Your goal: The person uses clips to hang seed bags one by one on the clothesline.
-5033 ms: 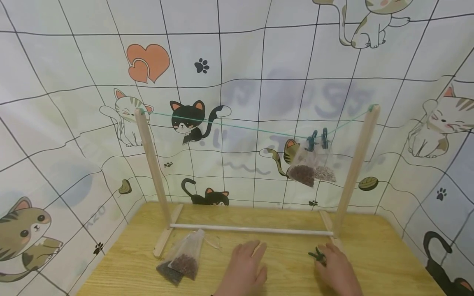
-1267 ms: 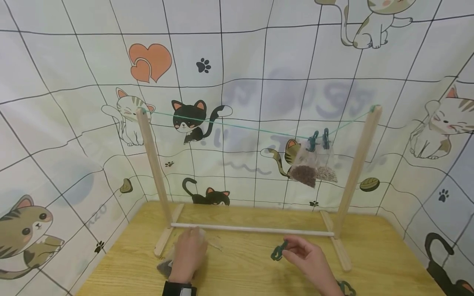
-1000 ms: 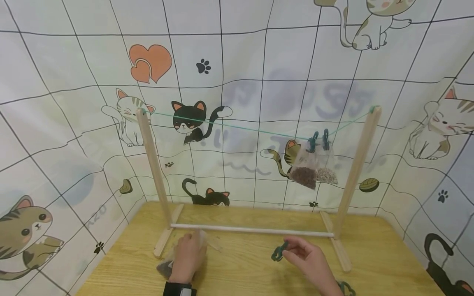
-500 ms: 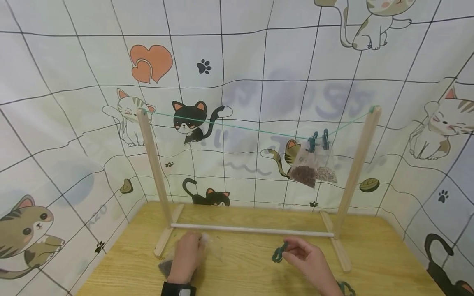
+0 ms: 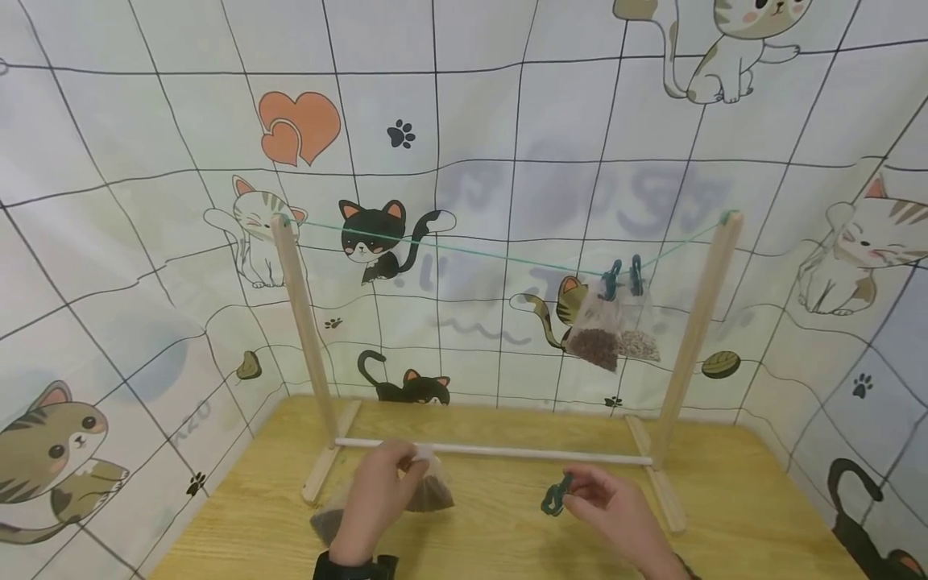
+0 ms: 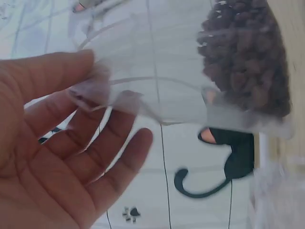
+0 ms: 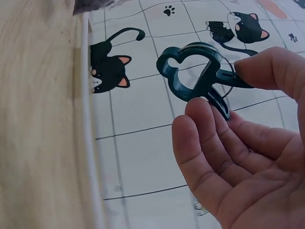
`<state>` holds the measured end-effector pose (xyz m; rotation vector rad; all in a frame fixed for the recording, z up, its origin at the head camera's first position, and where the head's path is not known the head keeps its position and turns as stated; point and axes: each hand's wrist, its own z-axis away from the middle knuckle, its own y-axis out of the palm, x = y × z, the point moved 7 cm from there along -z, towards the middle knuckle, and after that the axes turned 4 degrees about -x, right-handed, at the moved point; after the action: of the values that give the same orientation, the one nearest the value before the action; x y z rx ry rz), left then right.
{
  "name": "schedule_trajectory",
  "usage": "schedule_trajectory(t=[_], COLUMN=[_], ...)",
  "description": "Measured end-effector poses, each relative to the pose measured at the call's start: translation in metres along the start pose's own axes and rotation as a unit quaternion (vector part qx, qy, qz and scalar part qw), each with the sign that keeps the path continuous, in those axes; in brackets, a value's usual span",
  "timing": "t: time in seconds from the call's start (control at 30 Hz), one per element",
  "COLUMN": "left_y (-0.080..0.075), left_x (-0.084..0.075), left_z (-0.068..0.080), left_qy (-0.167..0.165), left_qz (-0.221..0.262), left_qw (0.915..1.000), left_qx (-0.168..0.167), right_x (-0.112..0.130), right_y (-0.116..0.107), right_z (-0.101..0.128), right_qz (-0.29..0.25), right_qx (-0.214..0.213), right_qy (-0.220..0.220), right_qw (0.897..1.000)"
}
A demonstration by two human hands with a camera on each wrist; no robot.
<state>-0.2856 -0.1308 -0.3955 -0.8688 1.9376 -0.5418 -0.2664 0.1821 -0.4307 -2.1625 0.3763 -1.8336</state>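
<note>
My left hand [image 5: 380, 495] pinches the top of a sheer bag [image 5: 432, 490] holding dark brown, pebble-like bits. In the left wrist view that bag [image 6: 248, 67] hangs from between thumb and fingers, its clear upper part creased. A second bag [image 5: 328, 525] with dark grey contents lies on the table, partly hidden behind my left wrist. My right hand [image 5: 612, 507] pinches a dark green clothespin [image 5: 555, 497] by its handles. Seen from the right wrist, the clothespin [image 7: 208, 78] has rounded jaws, which point away from the fingers.
A wooden stand with two posts [image 5: 300, 322] carries a green cord [image 5: 500, 256]. Near its right post, two filled bags [image 5: 596, 345] hang from green clothespins [image 5: 611, 280]. A white rod [image 5: 493, 450] joins the stand's feet on the wooden table [image 5: 500, 540].
My left hand has lifted the brown-filled bag off the other one and moved it right. My right hand has taken up a clothespin, come toward the middle, and since stayed nearly still.
</note>
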Motion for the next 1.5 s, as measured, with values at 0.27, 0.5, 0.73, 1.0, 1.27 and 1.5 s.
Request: schedule_trajectory(t=[0.27, 0.5, 0.73, 1.0, 1.27, 1.5], left_y=[0.003, -0.005, -0.009, -0.010, -0.009, -0.003], left_x=[-0.040, -0.080, -0.122, -0.153, -0.167, -0.165], left_z=[-0.012, -0.042, -0.082, -0.123, -0.161, -0.186], left_qy=[0.071, 0.120, 0.168, 0.207, 0.169, 0.116], left_qz=[0.083, 0.128, 0.152, 0.122, 0.091, 0.098], left_qw=[0.9939, 0.9845, 0.9739, 0.9704, 0.9812, 0.9883], left_qx=[-0.010, -0.005, 0.013, 0.017, 0.025, 0.017], right_x=[0.055, 0.117, 0.171, 0.228, 0.261, 0.268], right_y=[-0.033, -0.058, -0.084, -0.099, -0.101, -0.102], right_z=[-0.011, -0.022, -0.038, -0.059, -0.088, -0.111], right_qz=[0.099, 0.143, 0.183, 0.232, 0.252, 0.223], right_qx=[0.018, -0.036, -0.080, -0.127, -0.125, -0.143], right_qy=[-0.118, -0.263, -0.299, -0.358, -0.340, -0.294], right_qw=[0.988, 0.953, 0.933, 0.895, 0.897, 0.918])
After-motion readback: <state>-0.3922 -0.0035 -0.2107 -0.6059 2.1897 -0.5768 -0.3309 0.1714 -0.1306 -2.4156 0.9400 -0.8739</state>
